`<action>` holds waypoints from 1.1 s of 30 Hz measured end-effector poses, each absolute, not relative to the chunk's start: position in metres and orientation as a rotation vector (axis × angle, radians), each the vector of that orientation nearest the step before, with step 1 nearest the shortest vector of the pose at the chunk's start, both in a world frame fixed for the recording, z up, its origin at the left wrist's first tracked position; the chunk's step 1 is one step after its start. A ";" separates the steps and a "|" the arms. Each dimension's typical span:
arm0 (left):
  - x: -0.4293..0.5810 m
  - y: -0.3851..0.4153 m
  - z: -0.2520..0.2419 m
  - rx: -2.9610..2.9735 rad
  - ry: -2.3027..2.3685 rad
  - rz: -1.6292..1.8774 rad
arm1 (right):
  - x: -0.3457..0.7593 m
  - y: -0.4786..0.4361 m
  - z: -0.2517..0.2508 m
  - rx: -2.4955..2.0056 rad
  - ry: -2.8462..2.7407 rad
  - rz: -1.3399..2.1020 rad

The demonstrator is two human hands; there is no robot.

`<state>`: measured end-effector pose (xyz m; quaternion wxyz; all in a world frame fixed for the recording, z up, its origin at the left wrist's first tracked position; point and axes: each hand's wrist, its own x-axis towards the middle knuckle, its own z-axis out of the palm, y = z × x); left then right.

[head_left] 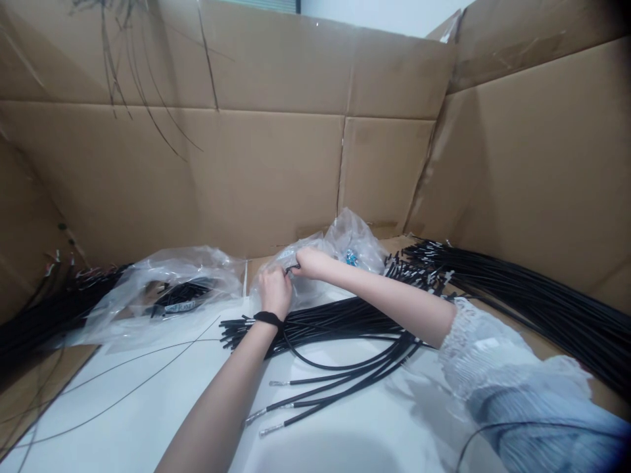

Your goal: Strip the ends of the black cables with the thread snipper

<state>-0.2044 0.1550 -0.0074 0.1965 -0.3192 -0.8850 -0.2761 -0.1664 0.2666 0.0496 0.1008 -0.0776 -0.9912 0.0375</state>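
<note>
My left hand (276, 289) and my right hand (311, 264) meet above the middle of the table. Both are closed on a black cable (292, 268), a short piece of which shows between them. A curved length of cable runs down below my left wrist and round to the right. Under my forearms lies a bundle of black cables (340, 316), their cut ends pointing left. In front of it, several cables with silvery stripped ends (273, 428) lie on the white table. What the fingertips do is too small to make out.
A clear bag with small black pieces (185, 294) lies at the left. Another bag holding blue bits (351, 257) stands behind my right hand. More cable bundles lie far left (59, 302) and right (522, 295). Cardboard walls (276, 177) enclose the table; thin wires (142, 98) hang upper left.
</note>
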 end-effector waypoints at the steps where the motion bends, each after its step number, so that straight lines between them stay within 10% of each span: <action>1: -0.205 0.155 -0.007 -0.893 -2.474 -0.790 | -0.166 0.266 0.050 -0.225 -2.911 0.139; 8: -0.207 0.149 0.015 -0.814 -2.421 -1.103 | -0.149 0.278 0.064 -0.342 -2.568 0.465; 17: -0.149 0.129 0.072 -1.010 -2.150 -1.313 | -0.111 0.251 0.082 -0.089 -1.833 1.725; 33: -0.112 0.092 0.096 -1.198 -2.184 -1.911 | -0.064 0.233 0.102 0.108 -2.061 1.367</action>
